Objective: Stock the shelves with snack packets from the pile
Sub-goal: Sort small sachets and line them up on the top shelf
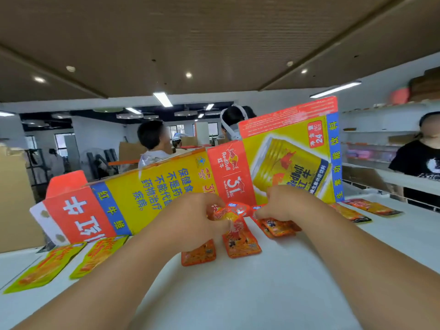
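Observation:
Both my hands meet over a white shelf top [273, 294], in front of a flattened Red Bull carton. My left hand [190, 220] and my right hand [283, 201] together pinch a bunch of small red-orange snack packets [238, 209] between them. Two orange packets [240, 241] lie flat just below my hands and another [277, 228] lies under my right hand. Yellow-green packets [45, 267] lie in a row at the left. More orange packets [371, 207] lie at the far right.
The unfolded yellow and red Red Bull carton [166, 186] stands as a wall along the back of the surface. Behind it are two people [152, 141]. A person in a black shirt [423, 163] stands at right beside white wall shelves [381, 139]. Brown cardboard boxes [14, 198] are at left.

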Tool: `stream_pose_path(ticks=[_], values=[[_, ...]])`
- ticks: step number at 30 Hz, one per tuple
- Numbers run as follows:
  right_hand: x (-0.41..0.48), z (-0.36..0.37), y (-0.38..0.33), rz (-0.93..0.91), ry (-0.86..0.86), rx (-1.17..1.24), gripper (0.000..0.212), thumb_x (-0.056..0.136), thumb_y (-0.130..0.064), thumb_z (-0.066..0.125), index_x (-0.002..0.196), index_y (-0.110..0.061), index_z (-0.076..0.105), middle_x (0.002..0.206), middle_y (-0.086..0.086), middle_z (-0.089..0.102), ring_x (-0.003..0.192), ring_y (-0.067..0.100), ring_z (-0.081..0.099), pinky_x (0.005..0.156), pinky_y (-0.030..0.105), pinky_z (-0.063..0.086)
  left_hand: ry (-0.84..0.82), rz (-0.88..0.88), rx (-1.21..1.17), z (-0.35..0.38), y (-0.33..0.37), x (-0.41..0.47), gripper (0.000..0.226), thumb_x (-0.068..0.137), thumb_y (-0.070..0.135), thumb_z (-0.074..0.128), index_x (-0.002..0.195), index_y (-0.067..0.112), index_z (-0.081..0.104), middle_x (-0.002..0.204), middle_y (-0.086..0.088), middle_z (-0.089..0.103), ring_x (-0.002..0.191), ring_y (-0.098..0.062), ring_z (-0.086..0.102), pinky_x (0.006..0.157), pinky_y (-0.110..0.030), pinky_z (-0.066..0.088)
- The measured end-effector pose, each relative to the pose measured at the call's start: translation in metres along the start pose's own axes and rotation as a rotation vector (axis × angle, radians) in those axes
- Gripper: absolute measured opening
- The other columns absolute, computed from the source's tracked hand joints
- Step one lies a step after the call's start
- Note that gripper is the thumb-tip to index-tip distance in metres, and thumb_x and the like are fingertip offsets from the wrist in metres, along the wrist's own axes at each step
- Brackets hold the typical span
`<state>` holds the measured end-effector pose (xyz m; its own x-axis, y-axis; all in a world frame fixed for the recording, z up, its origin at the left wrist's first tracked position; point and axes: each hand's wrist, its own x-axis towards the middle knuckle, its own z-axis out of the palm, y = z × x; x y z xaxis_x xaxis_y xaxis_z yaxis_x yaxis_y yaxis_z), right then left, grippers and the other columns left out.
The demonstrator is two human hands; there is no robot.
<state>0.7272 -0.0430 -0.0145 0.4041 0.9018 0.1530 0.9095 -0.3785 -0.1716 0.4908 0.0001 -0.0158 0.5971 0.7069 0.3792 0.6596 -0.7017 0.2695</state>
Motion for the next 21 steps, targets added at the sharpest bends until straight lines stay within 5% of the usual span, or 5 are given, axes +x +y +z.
stream_pose_path(ticks=[7,21], values=[[0.003,0.01,-0.001,0.021,-0.047,-0.076,0.049,0.08,-0.064,0.067,0.095,-0.019,0.054,0.083,0.0,0.056,0.08,0.02,0.059,0.058,0.03,0.039,-0.016,-0.067,-0.129,-0.01,-0.013,-0.001,0.038,0.082,0.068,0.068,0.113,0.047,0.064,0.102,0.019,0.064,0.08,-0.005,0.066,0.07,-0.028,0.056],[-0.001,0.012,-0.003,0.059,-0.095,-0.103,0.061,0.081,-0.066,0.067,0.118,-0.018,0.059,0.103,0.002,0.061,0.092,0.021,0.06,0.073,0.031,0.048,-0.06,-0.095,-0.181,-0.01,-0.012,-0.004,0.038,0.082,0.067,0.069,0.113,0.045,0.066,0.1,0.019,0.067,0.083,-0.006,0.067,0.07,-0.027,0.057]])
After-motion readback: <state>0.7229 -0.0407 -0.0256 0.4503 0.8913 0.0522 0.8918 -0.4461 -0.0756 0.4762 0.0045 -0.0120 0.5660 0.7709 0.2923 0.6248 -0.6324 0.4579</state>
